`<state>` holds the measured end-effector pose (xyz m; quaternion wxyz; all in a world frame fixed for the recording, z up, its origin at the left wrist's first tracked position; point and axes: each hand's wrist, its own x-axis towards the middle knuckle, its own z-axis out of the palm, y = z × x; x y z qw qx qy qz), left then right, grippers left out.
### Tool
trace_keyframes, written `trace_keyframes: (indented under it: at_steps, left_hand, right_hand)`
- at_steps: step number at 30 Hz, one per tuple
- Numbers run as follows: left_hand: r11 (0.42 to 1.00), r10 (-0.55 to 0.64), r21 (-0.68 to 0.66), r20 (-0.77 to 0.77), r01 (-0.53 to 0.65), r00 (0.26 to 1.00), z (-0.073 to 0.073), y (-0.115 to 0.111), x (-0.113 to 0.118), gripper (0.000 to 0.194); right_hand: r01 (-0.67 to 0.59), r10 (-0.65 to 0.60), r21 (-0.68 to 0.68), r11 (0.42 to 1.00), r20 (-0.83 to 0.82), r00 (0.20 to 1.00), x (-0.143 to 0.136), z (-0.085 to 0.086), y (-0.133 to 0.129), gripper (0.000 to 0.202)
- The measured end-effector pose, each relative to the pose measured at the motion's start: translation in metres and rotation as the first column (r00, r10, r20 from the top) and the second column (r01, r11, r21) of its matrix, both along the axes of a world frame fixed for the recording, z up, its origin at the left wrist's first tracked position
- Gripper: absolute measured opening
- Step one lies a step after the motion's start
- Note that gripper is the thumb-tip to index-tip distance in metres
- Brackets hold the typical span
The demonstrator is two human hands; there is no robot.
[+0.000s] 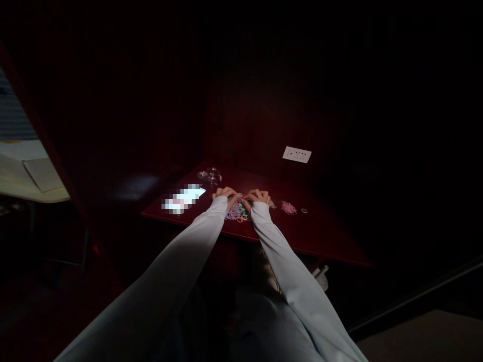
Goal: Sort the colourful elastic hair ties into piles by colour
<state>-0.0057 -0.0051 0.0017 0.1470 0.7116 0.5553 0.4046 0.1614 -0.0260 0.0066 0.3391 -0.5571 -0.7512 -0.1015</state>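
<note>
A pile of small coloured bands (234, 211) lies near the front edge of the dark red table (320, 236). At the pile's left my left hand (226, 194) has its fingers closed at the top of the bands, by a pinkish one. My right hand (258, 197) meets it from the right, fingers bent and pressed together. What exactly the fingertips grip is too small to make out. Right of my right hand are a pale heap (272, 204), a pink heap (289, 207) and a single green band (304, 211).
A lit phone (184, 198) lies at the table's left. Behind it stands a clear container (213, 174). A white socket plate (297, 154) is on the back wall. Dark panels rise around the table. Outside at far left, a white box (37, 173) sits on another table.
</note>
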Motion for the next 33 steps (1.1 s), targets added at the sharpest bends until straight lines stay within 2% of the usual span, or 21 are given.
trace_keyframes:
  at_steps: [8,15,23,30,33]
  left_hand:
    - [1.0,-0.012,0.01,0.02,0.012,1.0,0.002,-0.003,-0.001,0.015]
    - [0.999,0.029,-0.013,0.056,-0.029,0.998,0.006,-0.005,-0.001,0.018]
    - [1.0,0.013,0.008,0.056,-0.014,0.998,0.005,-0.007,-0.001,0.019]
    - [1.0,0.007,-0.001,0.042,-0.007,0.999,0.005,-0.006,-0.001,0.018]
    - [1.0,0.004,0.005,0.056,-0.004,0.998,0.005,-0.006,-0.001,0.02]
  right_hand:
    - [-0.022,0.022,-0.024,0.999,0.009,1.0,-0.001,0.0,-0.001,0.024]
    - [0.139,-0.152,-0.075,0.987,-0.214,0.965,-0.002,-0.001,0.006,0.035]
    - [-0.028,0.013,-0.138,0.99,-0.108,0.994,-0.003,0.001,-0.005,0.04]
    - [0.005,-0.016,-0.101,0.995,-0.115,0.993,-0.003,0.0,-0.002,0.034]
    - [0.068,-0.081,-0.088,0.994,-0.156,0.984,-0.001,-0.001,0.001,0.029]
